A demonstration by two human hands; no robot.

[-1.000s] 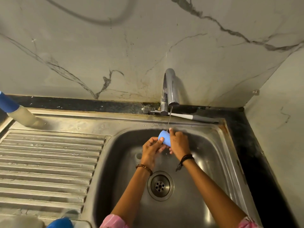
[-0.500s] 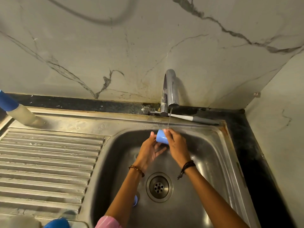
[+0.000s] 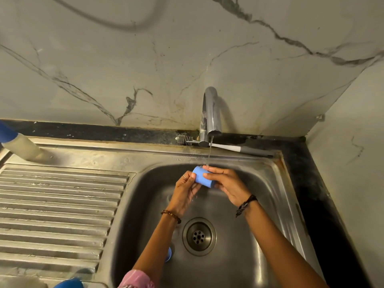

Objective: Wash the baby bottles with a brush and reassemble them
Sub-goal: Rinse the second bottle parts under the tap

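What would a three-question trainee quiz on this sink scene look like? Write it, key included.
1. True or false: the brush is in use.
2. What holds the blue cap? A) left hand alone B) both hands, left and right hand C) neither
3. Fill in: water from the tap runs in a ____ stream.

Key: 1 false, it lies behind the sink; 2 B; 3 thin.
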